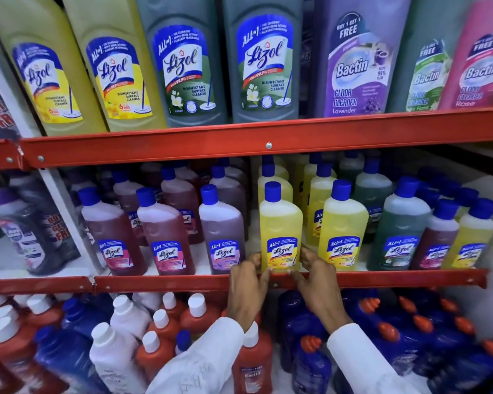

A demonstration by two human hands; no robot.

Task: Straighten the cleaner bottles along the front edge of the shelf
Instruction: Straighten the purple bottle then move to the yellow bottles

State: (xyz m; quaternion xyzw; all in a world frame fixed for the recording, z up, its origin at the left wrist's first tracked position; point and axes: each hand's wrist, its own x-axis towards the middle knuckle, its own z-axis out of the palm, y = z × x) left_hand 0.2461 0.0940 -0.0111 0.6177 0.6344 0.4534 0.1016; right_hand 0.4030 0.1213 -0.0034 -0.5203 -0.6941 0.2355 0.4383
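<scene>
Now the yellow bottle point(281, 231) is gripped at its base by left hand point(246, 282) and right hand point(316, 280) at the shelf's front edge point(382, 277); neighbouring bottles seem mostly aligned already.

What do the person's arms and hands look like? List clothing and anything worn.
Both hands, the left hand and the right hand, are bare: no gloves, and no rings or watch visible. Each arm wears a long white sleeve reaching the wrist, plain apart from faint creases.

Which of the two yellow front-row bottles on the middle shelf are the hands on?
The left yellow bottle: left hand and right hand clasp its base. The right yellow bottle stands untouched.
</scene>
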